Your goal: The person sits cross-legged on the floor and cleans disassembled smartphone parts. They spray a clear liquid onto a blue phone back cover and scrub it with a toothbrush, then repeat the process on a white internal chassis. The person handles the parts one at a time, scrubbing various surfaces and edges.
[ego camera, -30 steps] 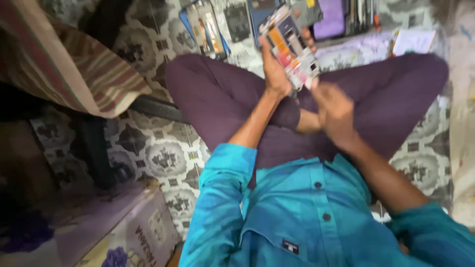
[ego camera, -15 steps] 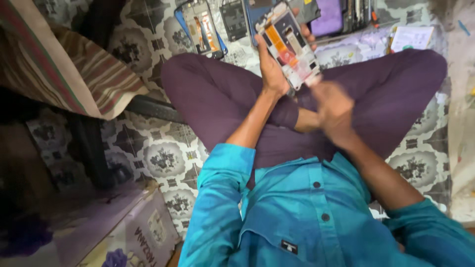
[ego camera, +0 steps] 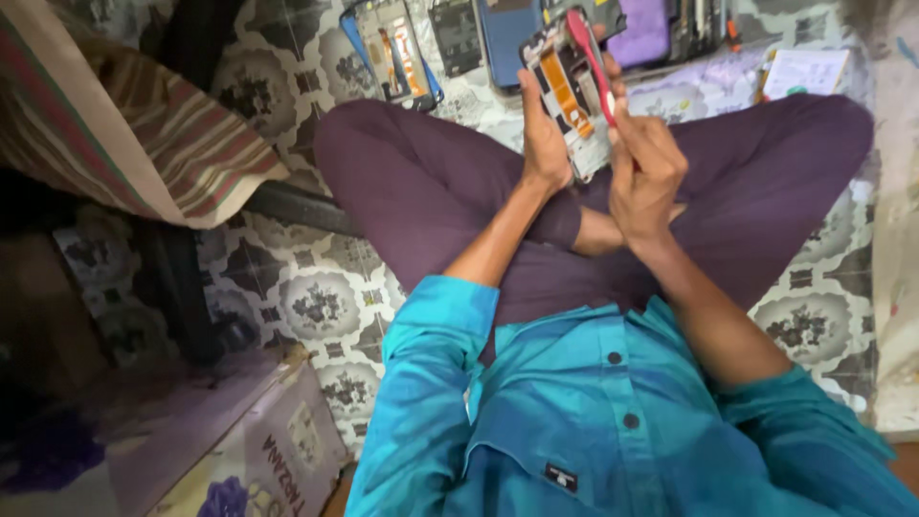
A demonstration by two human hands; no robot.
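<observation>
- While the opened phone (ego camera: pixel 567 91) is held up over the crossed legs, its long axis is seen running up and slightly left, bare inner side turned to the camera.
- Left hand (ego camera: pixel 544 144) is wrapped round the phone's lower left edge, fingers closed on it from behind, thumb laid along the side.
- Right hand (ego camera: pixel 646 177) is pinched shut on a red tool (ego camera: pixel 591 59); the tool is slanted up-left from the fingers and its tip is laid against the phone's upper right edge.
- Phone is found just up and left of the right hand, touching the tool; right hand is the nearer working hand, left is only a support.
- An orange strip is visible running down the middle of the phone's insides; finer parts are too small to be told.
- Nothing is seen between tool and phone; the way along that edge is judged open.
- Beyond the phone, on the patterned floor (ego camera: pixel 316 297), other phone parts (ego camera: pixel 392 48) and a purple case (ego camera: pixel 643 33) are laid out, well apart from the hands.
- A paper pad (ego camera: pixel 804 72) is placed by the right knee.
- A striped cloth (ego camera: pixel 124 124) is draped at far left and a cardboard box (ego camera: pixel 278 450) at lower left, both well clear.
</observation>
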